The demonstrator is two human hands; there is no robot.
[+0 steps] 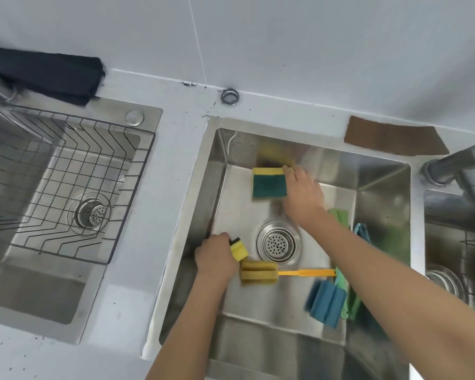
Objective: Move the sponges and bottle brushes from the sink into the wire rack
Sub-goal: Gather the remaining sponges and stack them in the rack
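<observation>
Both hands are down in the middle sink (381, 171). My left hand (215, 255) is closed around a small yellow sponge (239, 249) with a black side, near the sink's left wall. My right hand (303, 197) grips the right edge of a yellow-and-green sponge (269, 183) at the back of the basin. A bottle brush with a yellow sponge head (258, 272) and orange handle (306, 272) lies on the sink floor below the drain. A blue sponge brush head (325, 301) and a green-handled brush (342, 281) lie at the right. The wire rack (66, 171) sits in the left sink.
The drain strainer (279, 242) is in the basin's middle. A faucet (466, 171) stands at the right, between this sink and another one. A dark cloth (47, 72) lies behind the rack. A brown scouring pad (395, 135) rests on the back ledge.
</observation>
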